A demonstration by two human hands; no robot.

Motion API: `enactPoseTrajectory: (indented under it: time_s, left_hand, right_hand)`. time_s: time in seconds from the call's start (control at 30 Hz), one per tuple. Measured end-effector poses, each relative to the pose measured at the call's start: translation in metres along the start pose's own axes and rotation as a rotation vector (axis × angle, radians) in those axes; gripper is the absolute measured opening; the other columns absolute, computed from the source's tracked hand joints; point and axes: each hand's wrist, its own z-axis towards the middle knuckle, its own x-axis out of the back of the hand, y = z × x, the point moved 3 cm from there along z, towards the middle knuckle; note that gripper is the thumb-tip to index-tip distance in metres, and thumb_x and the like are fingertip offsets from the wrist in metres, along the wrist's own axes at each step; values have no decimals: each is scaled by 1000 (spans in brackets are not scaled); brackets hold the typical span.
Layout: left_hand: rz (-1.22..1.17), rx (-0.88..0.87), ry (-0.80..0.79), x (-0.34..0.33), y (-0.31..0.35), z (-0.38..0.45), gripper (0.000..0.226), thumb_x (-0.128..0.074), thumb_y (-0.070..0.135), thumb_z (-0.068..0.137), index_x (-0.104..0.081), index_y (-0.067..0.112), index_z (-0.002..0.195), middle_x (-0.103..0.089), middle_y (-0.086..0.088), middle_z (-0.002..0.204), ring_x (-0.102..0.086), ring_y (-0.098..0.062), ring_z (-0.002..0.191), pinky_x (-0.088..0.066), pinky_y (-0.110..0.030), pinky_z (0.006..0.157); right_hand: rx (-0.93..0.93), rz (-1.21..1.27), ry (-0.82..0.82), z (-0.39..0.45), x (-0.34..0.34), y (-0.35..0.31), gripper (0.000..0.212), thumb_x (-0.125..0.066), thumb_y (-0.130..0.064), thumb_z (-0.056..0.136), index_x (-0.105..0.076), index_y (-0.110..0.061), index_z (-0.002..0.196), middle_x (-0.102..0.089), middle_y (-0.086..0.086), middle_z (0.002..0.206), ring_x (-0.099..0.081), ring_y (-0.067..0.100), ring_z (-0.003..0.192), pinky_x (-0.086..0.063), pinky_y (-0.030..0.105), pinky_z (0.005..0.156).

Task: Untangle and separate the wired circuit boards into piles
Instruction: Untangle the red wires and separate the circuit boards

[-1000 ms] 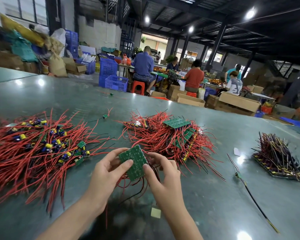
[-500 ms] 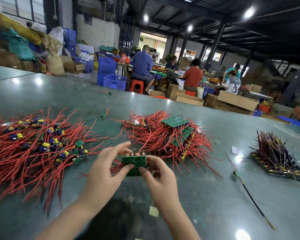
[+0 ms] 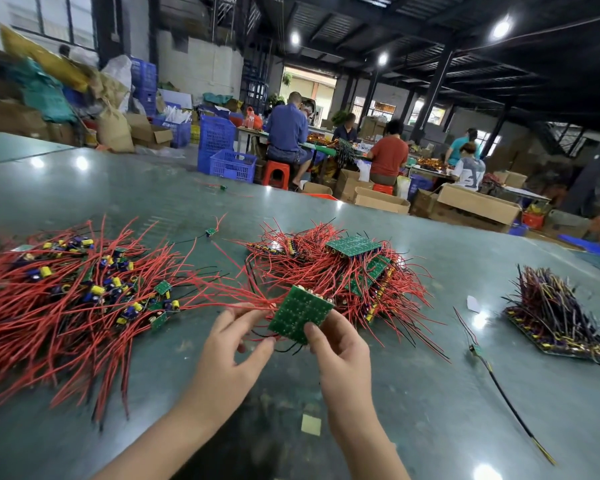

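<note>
Green circuit board [image 3: 300, 314], tilted, red-wired

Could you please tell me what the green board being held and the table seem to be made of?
Green board: looks like rigid laminate with a matte green coat, dotted with pale solder spots. Table: probably polished stone or a glossy coating; it mirrors the ceiling lamps.

Left pile [image 3: 66, 299]: the picture's left edge cuts it off.
Green board [image 3: 300, 315]: parts under it are hidden.
Dark pile [image 3: 561, 323]: right edge cuts it.
Far people: too small.
</note>
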Motion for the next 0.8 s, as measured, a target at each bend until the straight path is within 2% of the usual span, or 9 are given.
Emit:
enactPoseTrajectory:
  time_s: [0.1, 0.17, 0.23, 0.33, 0.4, 0.5, 0.57, 0.7, 0.8]
  left_hand:
    - [-267, 135, 22, -2, -6, 0, 31, -66, -3, 81, -68, 28, 87, -62, 5, 83, -55, 3, 73, -42, -6, 69]
    - [-392, 199, 26, -4, -9, 0, 20, -70, 4, 79, -70, 23, 86, -68, 2, 80, -60, -3, 73, -45, -9, 70]
    - [-513, 254, -22, -8, -12, 0, 28, -74, 8, 73, -70, 28, 93, -72, 5, 88, -62, -5, 77, -47, -12, 69]
    - [-711, 415, -38, -11, -17, 0, 38, -73, 16, 63, -71, 24, 100, -72, 3, 85, -58, -9, 65, -45, -18, 52]
    - [-721, 460, -11, -10, -18, 1, 32, -72, 19, 59, -76, 27, 89, -70, 1, 78, -55, -9, 62, -43, -19, 51]
    - [-674, 423, -8, -6, -16, 3, 27, -73, 17, 59, -77, 28, 83, -70, 1, 73, -57, -7, 58, -46, -17, 50]
    - [-647, 401, 4, -4, -14, 4, 24, -73, 10, 64, -77, 25, 82, -72, 0, 74, -59, -7, 60, -48, -17, 52]
    - [-604, 358, 10, -2, -13, 6, 27, -70, -1, 72, -78, 23, 82, -75, -3, 81, -65, -9, 70, -54, -19, 63]
    - [-593, 378, 27, 0, -15, 6, 22, -71, -2, 71, -78, 18, 79, -75, -6, 84, -67, -12, 74, -55, -21, 67]
  right_hand:
    - [26, -24, -11, 0, -2, 0, 25, -59, 4, 86, -68, -17, 96, -74, -7, 89, -65, 3, 81, -49, 15, 72]
    - [52, -56, 3, -1, -2, 0, 26, -60, 5, 85, -68, -17, 95, -74, -6, 88, -66, 4, 81, -49, 16, 73]
    - [52, -57, -12, -1, -4, 0, 25, -61, 5, 84, -68, -16, 96, -74, -4, 88, -66, 6, 81, -49, 17, 74]
    - [33, -51, -63, -2, -8, 1, 26, -62, 5, 84, -68, -19, 93, -74, -6, 87, -66, 6, 81, -50, 19, 75]
    - [18, -50, -98, -4, -11, 1, 26, -61, 4, 85, -68, -20, 93, -74, -7, 88, -66, 6, 83, -51, 21, 77]
    - [3, -20, -145, -6, -14, -1, 23, -60, 3, 86, -69, -17, 96, -74, -7, 91, -66, 4, 85, -50, 18, 77]
    - [13, -20, -158, -6, -14, -3, 22, -60, 3, 86, -69, -14, 97, -74, -6, 92, -66, 4, 86, -50, 17, 77]
    - [34, -87, -144, -6, -12, -3, 22, -61, 3, 86, -69, -12, 99, -74, -1, 93, -67, 10, 88, -53, 27, 81]
    - [45, -92, -175, -5, -12, -6, 26, -60, 5, 85, -69, -16, 97, -74, -5, 91, -67, 6, 85, -51, 20, 78]
